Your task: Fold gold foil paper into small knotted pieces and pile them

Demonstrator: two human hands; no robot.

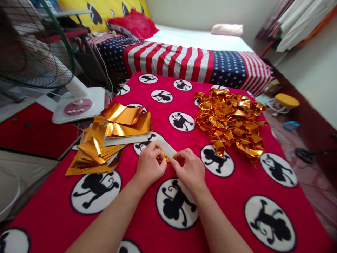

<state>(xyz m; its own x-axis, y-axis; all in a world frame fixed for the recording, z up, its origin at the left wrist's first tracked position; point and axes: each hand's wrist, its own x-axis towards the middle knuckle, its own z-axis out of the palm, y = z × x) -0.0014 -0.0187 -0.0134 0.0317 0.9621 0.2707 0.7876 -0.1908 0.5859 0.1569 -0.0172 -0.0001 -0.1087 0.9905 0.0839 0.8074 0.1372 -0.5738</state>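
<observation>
Both of my hands meet at the middle of the red cloth-covered table (147,196), around one sheet of gold foil paper (166,147) whose pale back faces up. My left hand (150,162) pinches its near edge, where a bit of gold shows between the fingers. My right hand (189,168) has thumb and fingers closed on the same sheet from the other side. Left of them lies a loose pile of flat gold foil sheets (96,151). To the right is a heap of folded, crinkled gold foil pieces (229,119).
A fan (79,95) on a white base stands by the table's left edge. Beyond the far edge is a bed with a stars-and-stripes cover (173,59) and a red pillow (134,24). A yellow stool (286,101) sits on the floor at right.
</observation>
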